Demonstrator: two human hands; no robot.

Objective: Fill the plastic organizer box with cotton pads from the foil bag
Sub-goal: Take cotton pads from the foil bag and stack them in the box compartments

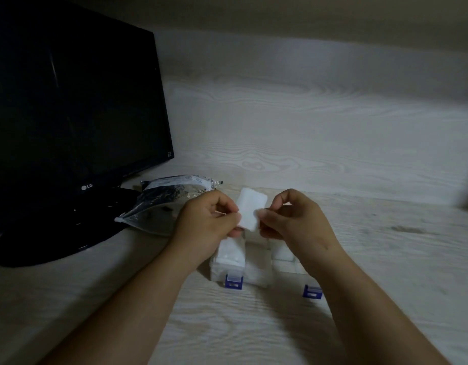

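A white rectangular cotton pad (pixel 250 209) is held up above the clear plastic organizer box (pixel 256 270). My left hand (pixel 204 222) pinches the pad's left lower edge, and my right hand (pixel 293 219) pinches its right lower corner. The box sits on the table under both hands, with two blue latches (pixel 233 282) on its near side and white pads visible in its left and right compartments. The crumpled foil bag (pixel 164 201) lies to the left of my left hand, its mouth toward the table's front.
A black LG monitor (pixel 69 114) on a round base (pixel 56 241) stands at the left, right behind the foil bag. The pale wood-grain table (pixel 359 246) runs to a wall of the same finish behind.
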